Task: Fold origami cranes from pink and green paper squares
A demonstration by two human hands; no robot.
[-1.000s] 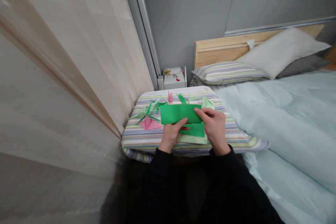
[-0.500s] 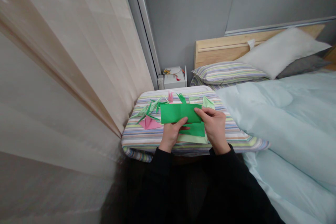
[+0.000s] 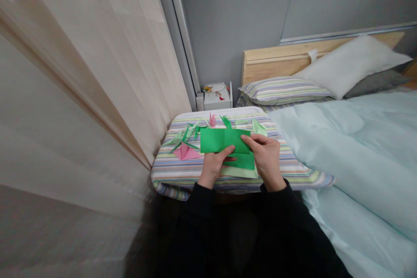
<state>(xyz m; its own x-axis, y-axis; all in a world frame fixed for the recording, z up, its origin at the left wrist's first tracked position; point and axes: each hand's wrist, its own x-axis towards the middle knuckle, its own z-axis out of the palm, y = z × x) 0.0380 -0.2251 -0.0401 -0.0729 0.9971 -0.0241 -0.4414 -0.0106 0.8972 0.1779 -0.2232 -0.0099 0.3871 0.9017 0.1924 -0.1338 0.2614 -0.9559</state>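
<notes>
A person's left hand and right hand, each in a pinching grip, hold a creased green paper above a cloth-covered table, near a folded pink paper.

Single view, from camera worn on head. Faces forward and down over dark sleeves, which enter from bottom edge. Hands and table fairly near, around middle of view. Field wide: curtain fills left side, bed at right, grey wall farther off along top.
</notes>
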